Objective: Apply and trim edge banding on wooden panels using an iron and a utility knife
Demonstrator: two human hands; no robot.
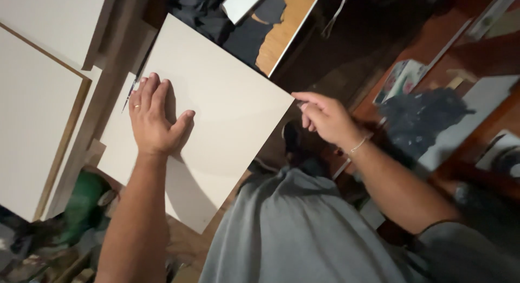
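The large white rectangular board (227,107) lies flat under the left hand (154,118), which presses on it with fingers spread and palm down, holding nothing. The right hand (325,118) pinches the board's right corner between curled fingers. Beyond the left hand's fingertips lie two more pale boards (38,93). Past the right hand sits one dark blue crumpled cloth (425,120) on a reddish wooden surface (433,47).
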